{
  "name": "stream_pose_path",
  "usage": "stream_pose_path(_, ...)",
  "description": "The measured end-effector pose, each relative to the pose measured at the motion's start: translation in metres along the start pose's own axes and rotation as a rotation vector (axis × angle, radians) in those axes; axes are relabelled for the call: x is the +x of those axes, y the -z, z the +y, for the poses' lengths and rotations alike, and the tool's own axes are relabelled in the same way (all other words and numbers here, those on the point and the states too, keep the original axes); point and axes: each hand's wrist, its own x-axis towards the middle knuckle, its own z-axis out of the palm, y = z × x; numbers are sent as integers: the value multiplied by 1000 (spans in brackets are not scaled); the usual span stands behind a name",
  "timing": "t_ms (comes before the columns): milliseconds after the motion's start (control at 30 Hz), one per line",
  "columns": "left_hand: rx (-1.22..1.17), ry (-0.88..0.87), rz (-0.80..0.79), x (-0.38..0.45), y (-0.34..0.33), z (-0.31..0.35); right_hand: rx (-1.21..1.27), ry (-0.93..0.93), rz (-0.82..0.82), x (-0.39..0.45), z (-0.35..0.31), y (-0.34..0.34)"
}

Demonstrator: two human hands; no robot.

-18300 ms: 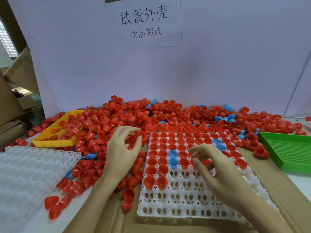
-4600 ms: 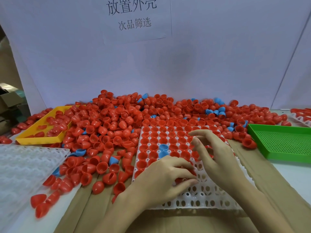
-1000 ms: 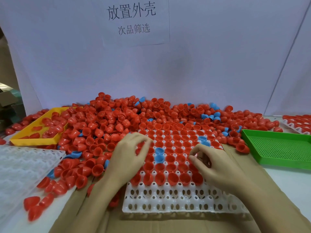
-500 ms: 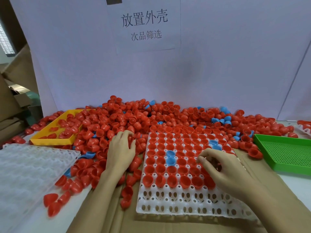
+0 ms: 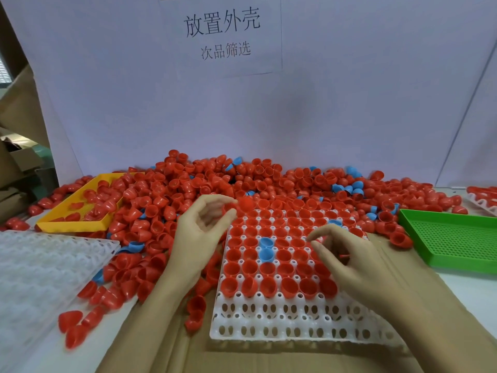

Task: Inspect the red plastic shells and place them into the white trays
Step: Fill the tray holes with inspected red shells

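The white tray [image 5: 269,336] lies in front of me on cardboard, its far rows filled with red shells and two blue shells [image 5: 266,249], its near two rows bare. Behind and left of it spreads the heap of red shells [image 5: 172,195]. My left hand [image 5: 201,232] is raised over the tray's far left corner and pinches a blurred red shell [image 5: 245,204] at its fingertips. My right hand [image 5: 349,262] hovers over the tray's right side with curled fingers, a sliver of a red shell [image 5: 344,256] showing in its hollow.
An empty translucent white tray [image 5: 40,278] sits at the near left. A yellow tray [image 5: 72,226] with some red shells lies at the far left, and a green perforated tray [image 5: 457,238] lies at the right. Another filled white tray [image 5: 484,200] peeks in at the right edge.
My left hand has lifted off the heap beside the tray and come up to the tray's far left corner with a shell. My right hand stays over the tray's right side.
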Motion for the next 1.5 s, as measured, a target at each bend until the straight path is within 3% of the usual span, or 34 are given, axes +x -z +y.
stream_pose_path(200, -178, 53, -366, -22, -31, 15, 299, -28, -43, -2, -9, -11)
stream_pose_path(333, -198, 77, -457, -26, -35, 19, 361, 5, -34, -2, -15, -14)
stream_pose_path(633, -221, 141, -410, -27, -36, 18, 371, -1, -13, -3, -21, -12)
stream_pose_path(933, -113, 172, -375, -31, -43, 19, 460, -29, -93, -4, -22, -14)
stream_pose_path(1233, -70, 220, -279, -35, -50, 12, 412, -38, 24, -3, -13, -19)
stream_pose_path(1367, 110, 84, -194, -40, -53, 9, 349, -28, 33, -3, -10, -20)
stream_pose_path(1500, 303, -224, -241, -44, -56, 11, 209, 43, 22, -3, -9, -20)
